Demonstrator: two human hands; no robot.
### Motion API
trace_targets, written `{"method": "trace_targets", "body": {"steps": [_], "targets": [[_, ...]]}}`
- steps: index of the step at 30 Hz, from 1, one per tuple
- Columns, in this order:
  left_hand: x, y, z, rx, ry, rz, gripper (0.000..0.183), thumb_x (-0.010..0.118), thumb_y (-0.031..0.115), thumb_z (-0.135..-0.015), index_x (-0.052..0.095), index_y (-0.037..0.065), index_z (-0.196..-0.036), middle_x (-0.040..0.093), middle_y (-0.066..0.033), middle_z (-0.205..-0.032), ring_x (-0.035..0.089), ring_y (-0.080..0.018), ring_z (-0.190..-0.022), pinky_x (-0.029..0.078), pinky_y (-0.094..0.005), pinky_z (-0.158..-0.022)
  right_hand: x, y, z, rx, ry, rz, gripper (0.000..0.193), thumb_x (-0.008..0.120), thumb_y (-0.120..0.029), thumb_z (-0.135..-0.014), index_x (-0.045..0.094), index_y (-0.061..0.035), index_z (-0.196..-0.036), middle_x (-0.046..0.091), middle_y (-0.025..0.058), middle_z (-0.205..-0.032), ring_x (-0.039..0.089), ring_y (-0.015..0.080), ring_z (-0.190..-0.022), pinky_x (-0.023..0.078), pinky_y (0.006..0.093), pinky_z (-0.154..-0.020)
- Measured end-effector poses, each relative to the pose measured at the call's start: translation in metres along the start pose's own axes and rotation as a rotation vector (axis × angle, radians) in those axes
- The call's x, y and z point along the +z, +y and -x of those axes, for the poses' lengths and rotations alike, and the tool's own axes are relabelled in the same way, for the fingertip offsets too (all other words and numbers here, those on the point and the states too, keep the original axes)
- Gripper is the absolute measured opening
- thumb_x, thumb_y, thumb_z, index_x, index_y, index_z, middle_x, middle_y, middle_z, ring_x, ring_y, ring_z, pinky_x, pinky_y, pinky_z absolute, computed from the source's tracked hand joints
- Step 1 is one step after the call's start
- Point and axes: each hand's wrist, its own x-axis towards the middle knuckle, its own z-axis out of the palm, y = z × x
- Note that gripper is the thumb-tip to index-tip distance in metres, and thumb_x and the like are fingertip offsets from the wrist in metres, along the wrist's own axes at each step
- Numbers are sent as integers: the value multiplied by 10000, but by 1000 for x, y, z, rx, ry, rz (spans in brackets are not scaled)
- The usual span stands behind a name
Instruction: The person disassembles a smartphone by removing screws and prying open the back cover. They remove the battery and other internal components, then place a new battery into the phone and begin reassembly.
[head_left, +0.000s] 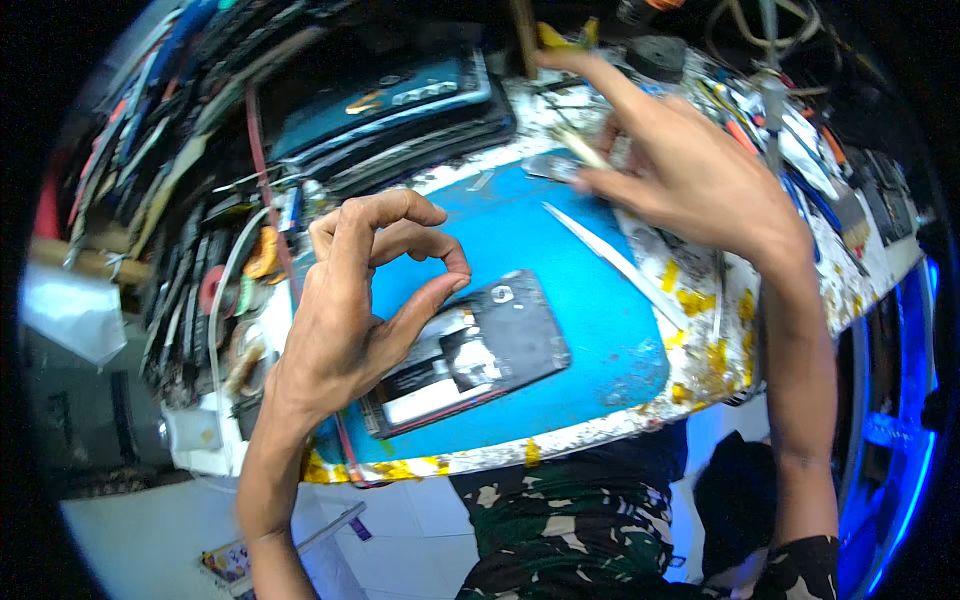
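Observation:
My left hand (350, 300) hovers over the near left of a blue work mat, thumb and a fingertip pressed together in a ring. Anything pinched there is too small to make out. Below it lies a dark phone (520, 340) with its inside partly showing, a pale strip and a shiny black patch among its parts. Reaching over the mat's far right corner, my right hand (680, 160) is blurred, with thumb and index finger spread wide apart. A pale stick-like tool (578, 146) shows beside its curled fingers; whether they touch it is unclear. White pointed tweezers (615, 262) lie on the mat's right side.
The blue mat (600, 350) covers a worn white table (480, 460) with yellow tape bits. Stacked dark devices (400, 130) stand behind it. More flat devices (190, 290) crowd the left, with a thin red cable (262, 150). Loose hand tools (810, 150) clutter the far right.

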Motion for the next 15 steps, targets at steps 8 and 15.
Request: {"method": "trace_targets", "body": {"steps": [8,15], "targets": [[-55,-10,69,-369,99,-130,331,715,-7,-819,466,25,-1036,666,-86,-939,629,-172,-970,485,-330,-883,0,21,11,-18,46,242,556,752,-225,-769,554,-128,-1280,603,92,-849,562,242,-727,458,386,-702],[-54,-13,88,-324,91,-485,301,723,61,-826,485,49,-1010,730,-55,-908,633,-182,-914,268,-354,-930,8,-6,5,-250,-139,-67,503,725,-260,-797,577,-63,-1236,645,120,-937,628,230,-812,508,382,-736]]}}
